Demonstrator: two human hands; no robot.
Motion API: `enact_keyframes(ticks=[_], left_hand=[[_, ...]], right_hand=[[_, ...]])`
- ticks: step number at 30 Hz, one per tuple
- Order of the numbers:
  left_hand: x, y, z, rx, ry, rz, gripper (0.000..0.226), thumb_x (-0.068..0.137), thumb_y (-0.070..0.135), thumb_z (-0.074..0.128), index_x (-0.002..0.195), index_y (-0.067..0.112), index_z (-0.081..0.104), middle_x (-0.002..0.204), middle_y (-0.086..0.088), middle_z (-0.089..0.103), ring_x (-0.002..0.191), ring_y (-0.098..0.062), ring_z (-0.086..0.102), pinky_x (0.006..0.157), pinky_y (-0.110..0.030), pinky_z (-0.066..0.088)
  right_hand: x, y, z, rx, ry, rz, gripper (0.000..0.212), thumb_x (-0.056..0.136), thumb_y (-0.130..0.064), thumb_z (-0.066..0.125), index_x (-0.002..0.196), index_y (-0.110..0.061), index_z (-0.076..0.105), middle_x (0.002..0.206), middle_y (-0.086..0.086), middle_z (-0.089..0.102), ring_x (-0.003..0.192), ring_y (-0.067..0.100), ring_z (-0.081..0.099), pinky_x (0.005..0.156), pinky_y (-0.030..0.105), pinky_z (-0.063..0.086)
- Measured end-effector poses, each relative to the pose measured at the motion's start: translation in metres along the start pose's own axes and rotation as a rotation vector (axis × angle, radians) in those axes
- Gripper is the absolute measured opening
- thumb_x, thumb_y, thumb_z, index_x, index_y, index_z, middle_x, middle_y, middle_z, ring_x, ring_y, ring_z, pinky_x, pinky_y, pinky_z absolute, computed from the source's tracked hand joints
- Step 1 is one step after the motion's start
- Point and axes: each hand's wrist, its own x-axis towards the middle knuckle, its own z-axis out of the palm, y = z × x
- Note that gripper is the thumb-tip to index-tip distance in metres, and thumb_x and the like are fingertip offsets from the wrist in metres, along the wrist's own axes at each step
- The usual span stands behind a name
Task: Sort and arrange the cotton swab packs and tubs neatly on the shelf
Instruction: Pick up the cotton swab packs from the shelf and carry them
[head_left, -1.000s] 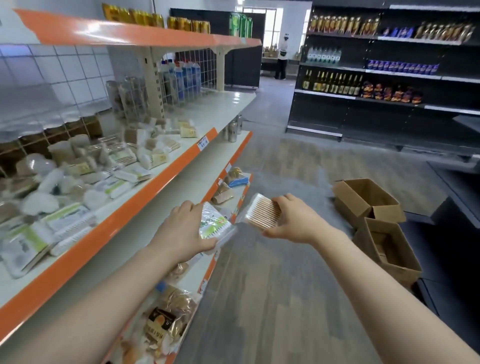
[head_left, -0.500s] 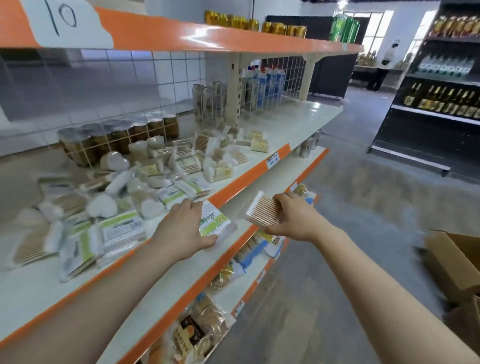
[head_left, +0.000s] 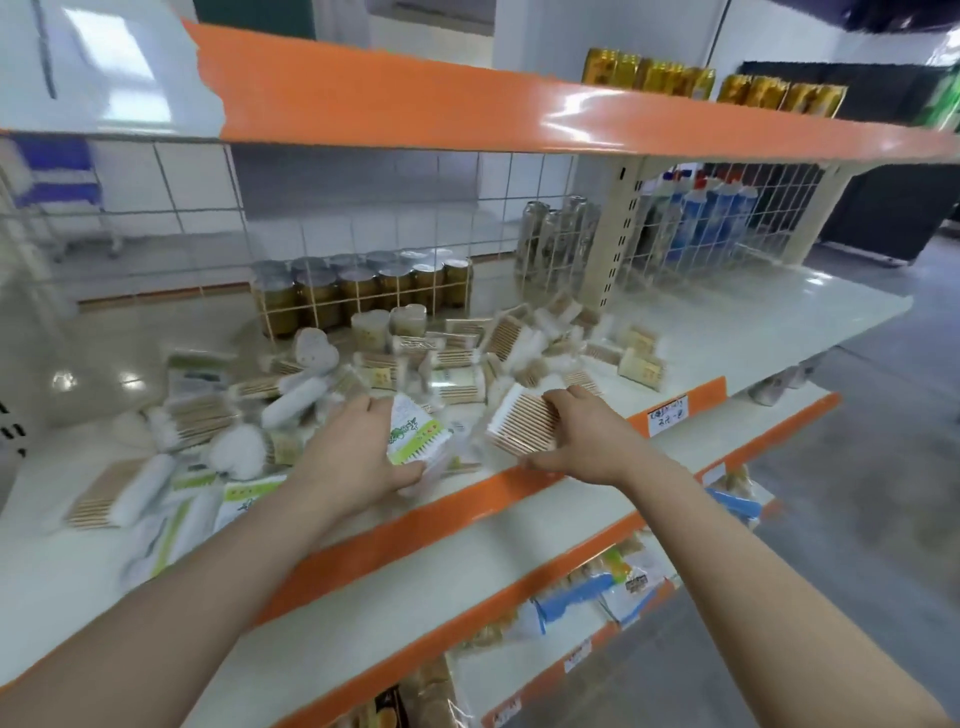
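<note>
Left hand (head_left: 358, 452) grips a green-and-white labelled swab pack (head_left: 415, 434), held just above the shelf (head_left: 727, 322) front; label print unreadable. Right hand (head_left: 582, 441) grips a clear pack of wooden-stick swabs (head_left: 522, 423), over the orange shelf edge (head_left: 467, 493). Behind both: a loose pile of swab packs (head_left: 457, 358) and heart-shaped tubs (head_left: 317, 348) holding swabs, scattered on the same shelf. Jars (head_left: 358, 291) stand behind the wire grid. Handwritten price tag (head_left: 667, 415) on the edge, illegible. Lower shelf: bagged goods (head_left: 613, 587).
</note>
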Motion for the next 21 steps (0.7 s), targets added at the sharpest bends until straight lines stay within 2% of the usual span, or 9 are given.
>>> enact_keyframes(ticks=[5, 9, 12, 17, 21], left_hand=[[0.022, -0.012, 0.001, 0.027, 0.011, -0.086, 0.072, 0.075, 0.052, 0.064, 0.129, 0.01, 0.041, 0.126, -0.011, 0.045, 0.114, -0.026, 0.044, 0.093, -0.035, 0.041], [0.036, -0.02, 0.001, 0.019, 0.012, -0.135, 0.081, 0.077, 0.049, 0.063, 0.139, 0.009, 0.031, 0.141, -0.012, 0.033, 0.126, -0.028, 0.037, 0.101, -0.035, 0.037], [0.047, -0.026, 0.001, 0.017, 0.006, -0.157, 0.079, 0.078, 0.049, 0.063, 0.139, 0.009, 0.032, 0.14, -0.012, 0.034, 0.125, -0.027, 0.036, 0.101, -0.036, 0.037], [0.062, -0.036, 0.003, 0.023, 0.0, -0.196, 0.073, 0.079, 0.049, 0.062, 0.135, 0.009, 0.035, 0.131, -0.01, 0.038, 0.119, -0.027, 0.04, 0.093, -0.036, 0.041], [0.07, -0.042, 0.007, 0.026, -0.002, -0.195, 0.074, 0.08, 0.05, 0.061, 0.136, 0.01, 0.034, 0.134, -0.009, 0.037, 0.123, -0.026, 0.037, 0.096, -0.035, 0.039]], right_hand=[[0.039, -0.002, 0.006, 0.028, 0.019, -0.098, 0.073, 0.069, -0.046, 0.074, 0.126, -0.01, 0.047, 0.115, 0.009, 0.052, 0.105, 0.023, 0.048, 0.083, 0.028, 0.037], [0.065, -0.006, 0.011, -0.004, 0.007, -0.116, 0.079, 0.07, -0.049, 0.072, 0.132, -0.009, 0.042, 0.117, 0.01, 0.051, 0.107, 0.022, 0.047, 0.083, 0.027, 0.036], [0.082, -0.01, 0.014, -0.026, 0.009, -0.119, 0.077, 0.071, -0.049, 0.071, 0.131, -0.009, 0.043, 0.116, 0.01, 0.051, 0.107, 0.023, 0.048, 0.087, 0.03, 0.039], [0.107, -0.019, 0.015, -0.042, 0.009, -0.119, 0.071, 0.073, -0.05, 0.07, 0.126, -0.009, 0.046, 0.118, 0.011, 0.051, 0.106, 0.024, 0.048, 0.085, 0.03, 0.04], [0.12, -0.026, 0.018, -0.046, 0.001, -0.106, 0.075, 0.074, -0.052, 0.068, 0.131, -0.011, 0.042, 0.122, 0.009, 0.048, 0.111, 0.024, 0.046, 0.079, 0.026, 0.035]])
